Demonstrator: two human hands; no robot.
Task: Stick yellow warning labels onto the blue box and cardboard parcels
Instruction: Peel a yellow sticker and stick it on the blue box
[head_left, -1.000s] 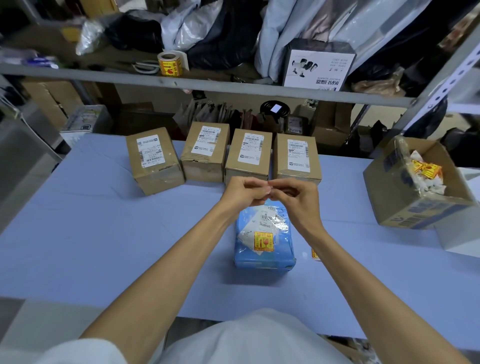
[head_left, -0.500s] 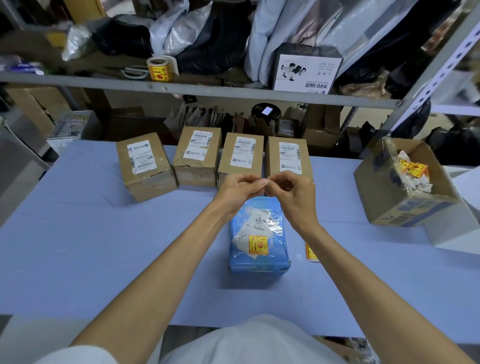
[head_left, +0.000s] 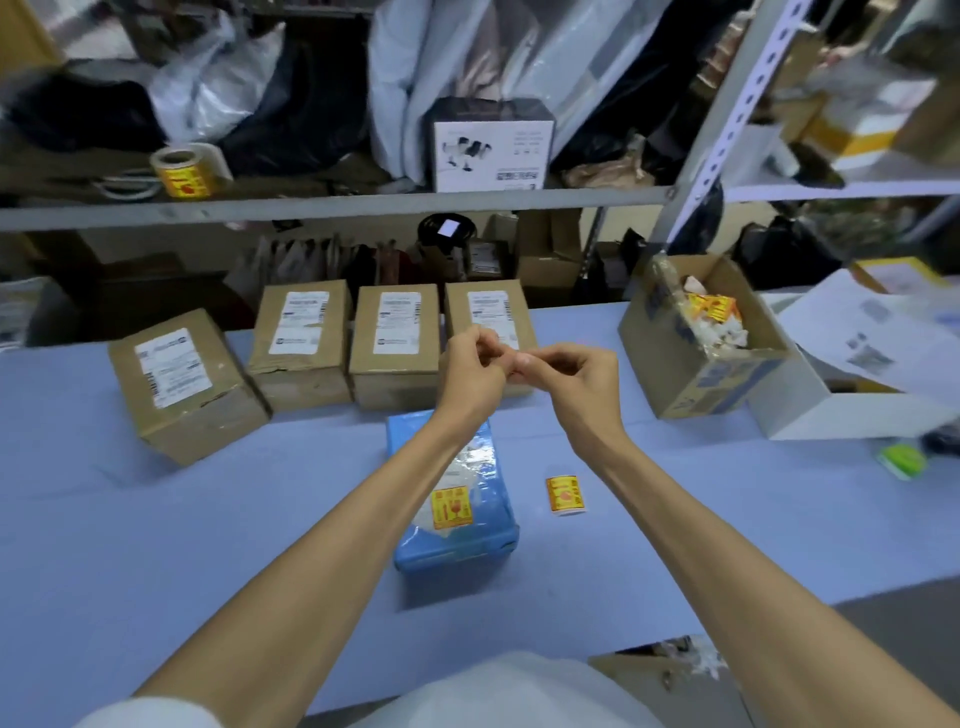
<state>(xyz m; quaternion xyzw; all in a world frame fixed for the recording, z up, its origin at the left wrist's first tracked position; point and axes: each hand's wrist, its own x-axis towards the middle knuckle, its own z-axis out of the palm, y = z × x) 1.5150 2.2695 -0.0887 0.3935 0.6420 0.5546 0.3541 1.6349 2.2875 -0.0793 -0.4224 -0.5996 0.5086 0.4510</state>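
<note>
Left hand (head_left: 470, 371) and right hand (head_left: 576, 384) meet fingertip to fingertip above the table; anything pinched cannot be made out. Below lies the blue plastic-wrapped box (head_left: 457, 525), one yellow warning label (head_left: 451, 508) on its top. Four brown cardboard parcels (head_left: 395, 348) stand behind.

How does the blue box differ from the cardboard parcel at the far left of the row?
The blue box is blue, flat and shiny with film; the far-left cardboard parcel is brown, taller and matt. The blue box carries a yellow warning label; the parcel shows only a white shipping label. Both rest on the blue table.
</note>
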